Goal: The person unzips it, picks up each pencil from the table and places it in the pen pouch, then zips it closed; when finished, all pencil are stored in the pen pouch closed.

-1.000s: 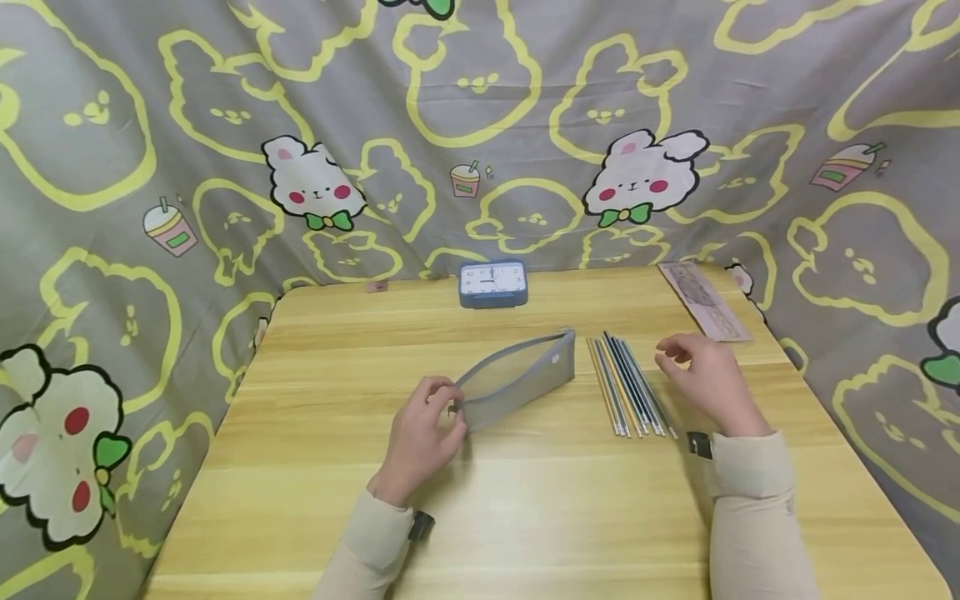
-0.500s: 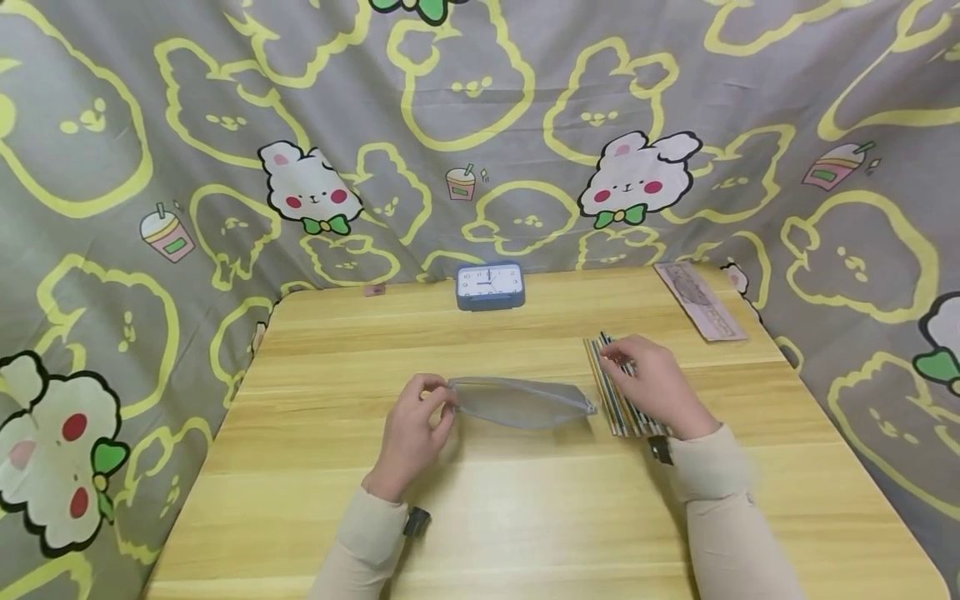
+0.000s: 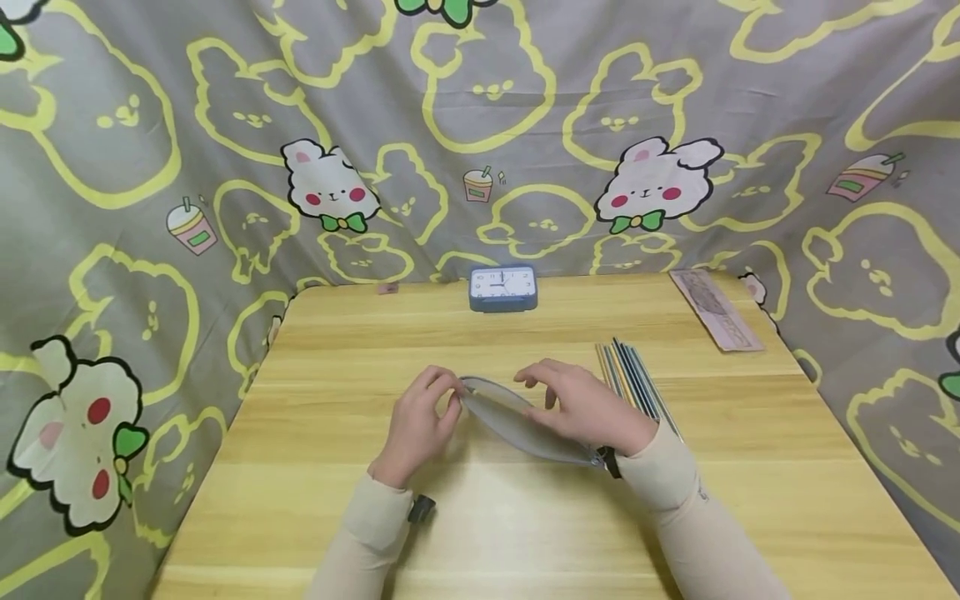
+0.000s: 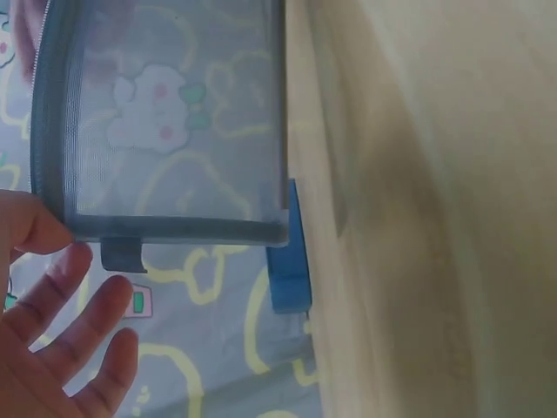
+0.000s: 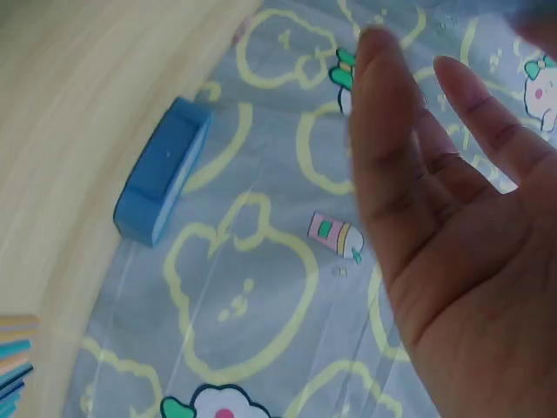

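The left hand (image 3: 420, 421) pinched one end of the grey mesh zip pouch (image 3: 517, 429) between thumb and finger, its other fingers spread loosely below, presumably so that the pouch stood with its mouth upward and did not slip away. The pouch was near the middle of the bench (image 3: 337, 333), its far side toward the back edge; whether its bottom touched the wood could not be told. The right hand (image 3: 573, 400) was over the mouth, fingers and thumb apart and nothing seen between them; whether it touched the rim could not be told either. The pencils (image 3: 637, 379) lay side by side to the right, toward the bench's right edge, probably grouped there to be within easy reach. The blue clock (image 3: 503, 289) stood at the back edge, facing the person, likely to be readable, and a pink printed strip (image 3: 715, 310) lay by the back right corner

Compared with half a second earlier, the right hand had left the pencils for the pouch, whose right end had swung toward the front edge, while the left hand kept its pinch and the clock stayed put
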Demonstrator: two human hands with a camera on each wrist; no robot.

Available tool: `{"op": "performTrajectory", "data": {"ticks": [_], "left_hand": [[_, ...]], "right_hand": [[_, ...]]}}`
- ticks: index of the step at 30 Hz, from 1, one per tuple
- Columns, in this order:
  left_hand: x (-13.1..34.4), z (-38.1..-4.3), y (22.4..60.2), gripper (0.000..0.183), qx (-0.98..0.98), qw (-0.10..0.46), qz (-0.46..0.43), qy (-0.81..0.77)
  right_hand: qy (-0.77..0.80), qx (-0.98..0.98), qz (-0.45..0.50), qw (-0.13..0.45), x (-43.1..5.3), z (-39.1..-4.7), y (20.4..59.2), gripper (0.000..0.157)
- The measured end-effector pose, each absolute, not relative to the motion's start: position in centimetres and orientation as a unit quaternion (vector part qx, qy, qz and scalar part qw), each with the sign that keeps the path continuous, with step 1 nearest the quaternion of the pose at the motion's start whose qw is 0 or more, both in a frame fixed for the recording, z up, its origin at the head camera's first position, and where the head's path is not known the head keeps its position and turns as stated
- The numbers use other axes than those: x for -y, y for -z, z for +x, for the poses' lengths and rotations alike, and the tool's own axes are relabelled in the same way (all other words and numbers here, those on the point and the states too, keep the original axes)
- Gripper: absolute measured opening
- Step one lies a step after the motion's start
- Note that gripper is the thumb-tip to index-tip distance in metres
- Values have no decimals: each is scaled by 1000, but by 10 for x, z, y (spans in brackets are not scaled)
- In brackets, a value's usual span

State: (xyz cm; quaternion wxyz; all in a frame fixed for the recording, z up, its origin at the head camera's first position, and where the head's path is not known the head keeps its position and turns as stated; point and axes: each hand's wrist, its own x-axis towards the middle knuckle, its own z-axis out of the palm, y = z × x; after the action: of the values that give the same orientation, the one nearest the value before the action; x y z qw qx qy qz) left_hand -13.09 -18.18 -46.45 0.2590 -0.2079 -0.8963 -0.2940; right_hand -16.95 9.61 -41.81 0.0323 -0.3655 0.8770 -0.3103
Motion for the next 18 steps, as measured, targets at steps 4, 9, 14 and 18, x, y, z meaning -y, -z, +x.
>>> {"op": "performTrajectory", "data": {"ticks": [4,9,14,18], "left_hand": [[177,-136,461,17,910,228,-176,298],[161,-129,456,33,917,228,-180,272],[137,-118,454,43,895,222,-306,235],[127,-116,456,33,892,193,-343,220]], "right_hand": [[330,-873,-358,32,-94,-168,422,28],[373,-869,-323,31,-94,-170,430,22],[376,-878,-297,-16,-92,-171,436,17],[367,-888,-274,-49,-91,-171,438,14]]}}
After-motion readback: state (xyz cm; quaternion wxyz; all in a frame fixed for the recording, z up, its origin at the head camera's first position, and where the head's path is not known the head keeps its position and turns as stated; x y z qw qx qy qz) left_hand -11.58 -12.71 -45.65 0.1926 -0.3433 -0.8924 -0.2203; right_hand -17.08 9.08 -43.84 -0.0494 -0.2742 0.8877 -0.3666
